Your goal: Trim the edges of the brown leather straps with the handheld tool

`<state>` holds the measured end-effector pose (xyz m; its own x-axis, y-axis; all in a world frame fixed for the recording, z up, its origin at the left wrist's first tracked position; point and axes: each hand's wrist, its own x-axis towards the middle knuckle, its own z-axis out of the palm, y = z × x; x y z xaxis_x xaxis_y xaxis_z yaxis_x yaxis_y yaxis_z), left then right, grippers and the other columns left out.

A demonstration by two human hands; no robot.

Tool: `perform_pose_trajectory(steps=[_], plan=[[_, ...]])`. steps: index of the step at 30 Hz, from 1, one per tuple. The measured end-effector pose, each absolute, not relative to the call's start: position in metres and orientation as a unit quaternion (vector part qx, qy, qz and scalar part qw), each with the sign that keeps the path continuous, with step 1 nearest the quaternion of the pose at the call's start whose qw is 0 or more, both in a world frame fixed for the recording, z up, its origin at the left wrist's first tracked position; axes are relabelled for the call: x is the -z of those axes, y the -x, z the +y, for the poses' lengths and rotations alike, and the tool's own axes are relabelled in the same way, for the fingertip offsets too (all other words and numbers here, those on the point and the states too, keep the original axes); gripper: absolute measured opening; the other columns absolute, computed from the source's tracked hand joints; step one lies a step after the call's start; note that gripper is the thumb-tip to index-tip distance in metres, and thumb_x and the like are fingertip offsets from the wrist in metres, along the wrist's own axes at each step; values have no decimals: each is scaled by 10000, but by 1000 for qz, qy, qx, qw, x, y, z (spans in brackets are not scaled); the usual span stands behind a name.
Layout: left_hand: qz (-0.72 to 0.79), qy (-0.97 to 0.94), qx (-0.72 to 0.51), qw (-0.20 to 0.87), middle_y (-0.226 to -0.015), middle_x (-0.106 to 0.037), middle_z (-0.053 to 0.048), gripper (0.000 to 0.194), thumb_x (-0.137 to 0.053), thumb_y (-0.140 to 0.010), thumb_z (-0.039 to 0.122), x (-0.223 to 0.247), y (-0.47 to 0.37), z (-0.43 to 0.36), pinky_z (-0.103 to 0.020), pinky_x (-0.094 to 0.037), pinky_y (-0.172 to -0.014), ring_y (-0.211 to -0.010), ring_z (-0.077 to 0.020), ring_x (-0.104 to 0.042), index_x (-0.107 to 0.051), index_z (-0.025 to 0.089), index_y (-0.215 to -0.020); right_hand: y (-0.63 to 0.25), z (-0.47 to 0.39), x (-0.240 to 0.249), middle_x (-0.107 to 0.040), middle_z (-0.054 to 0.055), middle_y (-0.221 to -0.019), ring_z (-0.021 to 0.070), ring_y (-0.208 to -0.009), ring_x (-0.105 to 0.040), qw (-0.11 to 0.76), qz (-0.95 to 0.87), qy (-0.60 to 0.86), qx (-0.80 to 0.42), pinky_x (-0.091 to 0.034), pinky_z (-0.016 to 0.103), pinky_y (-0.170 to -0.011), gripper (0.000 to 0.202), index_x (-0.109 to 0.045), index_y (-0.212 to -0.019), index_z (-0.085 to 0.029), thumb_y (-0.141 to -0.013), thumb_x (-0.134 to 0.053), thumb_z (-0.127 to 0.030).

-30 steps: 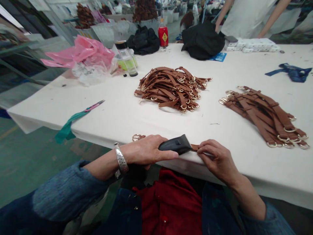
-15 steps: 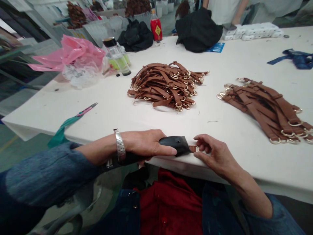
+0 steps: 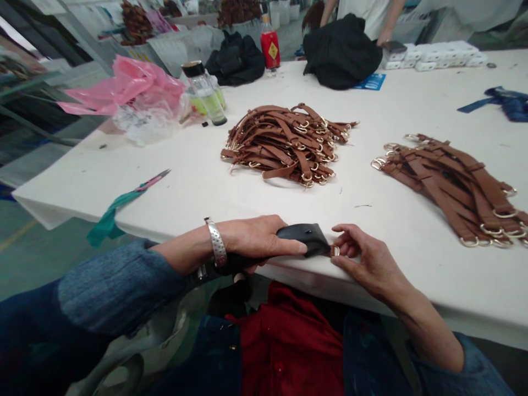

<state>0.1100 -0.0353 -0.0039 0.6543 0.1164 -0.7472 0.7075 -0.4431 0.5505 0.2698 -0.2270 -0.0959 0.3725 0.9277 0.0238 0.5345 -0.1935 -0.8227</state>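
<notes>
My left hand [image 3: 256, 237], with a silver watch or bracelet at its wrist, is wrapped over a black handheld tool [image 3: 315, 237] of rounded shape; its exact kind does not show. Just past the tool's right end, a short piece of brown leather strap [image 3: 332, 250] with a gold-coloured D-ring peeks out. The rest of that strap is hidden. My right hand [image 3: 365, 253] has its fingers curled and its thumb at the ring, closed on the strap end. Beyond my hands lies a heap of brown straps [image 3: 284, 143] with gold rings.
A second strap pile [image 3: 454, 187] lies at right. Pink-handled snips [image 3: 152, 182] with green cloth lie at left, near a pink bag [image 3: 140, 82] and a glass bottle [image 3: 208, 96]. Behind stand a red bottle [image 3: 270, 48], black cloth [image 3: 342, 52] and a person [image 3: 365, 16].
The black tool and the strap's ring end have come closer together, so less brown strap shows between them. The whole view has shifted slightly.
</notes>
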Motion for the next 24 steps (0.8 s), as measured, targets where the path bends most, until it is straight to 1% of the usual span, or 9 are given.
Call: perform_pose_trajectory(steps=[4, 8, 12, 14, 17, 20, 24], plan=[[263, -789, 331, 445, -515, -523, 2, 544, -458, -731, 715, -2, -102, -30, -230, -385, -366, -427, -155, -529, -534, 177, -732, -269, -228, 97, -621, 26, -893, 126, -711, -567, 393, -507, 724, -253, -482, 273, -668, 451, -486, -1157, -212, -722, -599, -174], [267, -802, 331, 420, -537, -562, -24, 585, -477, -697, 733, -4, -113, -35, -239, -381, -370, -423, -156, -522, -568, 158, -758, -269, -227, 96, -624, 17, -859, 121, -687, -564, 395, -495, 731, -255, -483, 266, -654, 431, -501, -1138, -212, -722, -608, -192], [254, -816, 299, 424, -566, -582, -32, 639, -466, -681, 756, 5, -123, -45, -245, -386, -381, -432, -157, -526, -587, 145, -822, -269, -227, 95, -617, 16, -857, 121, -684, -562, 396, -485, 737, -256, -484, 263, -647, 440, -496, -1137, -208, -715, -620, -213], [264, -817, 271, 436, -567, -573, -23, 632, -473, -683, 749, 11, -121, -44, -238, -382, -380, -431, -150, -521, -581, 145, -836, -269, -227, 95, -613, 16, -864, 122, -691, -562, 388, -484, 741, -258, -484, 266, -656, 453, -485, -1147, -208, -715, -621, -216], [291, -807, 230, 460, -548, -544, -2, 577, -487, -703, 720, 16, -105, -31, -230, -385, -373, -410, -135, -502, -558, 156, -806, -269, -228, 95, -615, 21, -894, 121, -701, -562, 383, -487, 740, -262, -482, 268, -664, 451, -480, -1148, -211, -718, -616, -214], [335, -787, 201, 477, -515, -504, 19, 537, -494, -727, 693, 9, -75, -12, -226, -400, -373, -401, -124, -482, -543, 165, -811, -270, -229, 98, -615, 29, -911, 126, -708, -559, 382, -495, 736, -259, -477, 272, -662, 407, -503, -1113, -208, -721, -609, -223], [399, -768, 196, 461, -532, -511, 15, 504, -515, -736, 671, -6, -25, 8, -218, -400, -372, -415, -124, -495, -519, 170, -788, -272, -230, 102, -608, 24, -865, 141, -716, -559, 350, -510, 748, -238, -471, 286, -671, 344, -539, -1066, -206, -729, -593, -250]])
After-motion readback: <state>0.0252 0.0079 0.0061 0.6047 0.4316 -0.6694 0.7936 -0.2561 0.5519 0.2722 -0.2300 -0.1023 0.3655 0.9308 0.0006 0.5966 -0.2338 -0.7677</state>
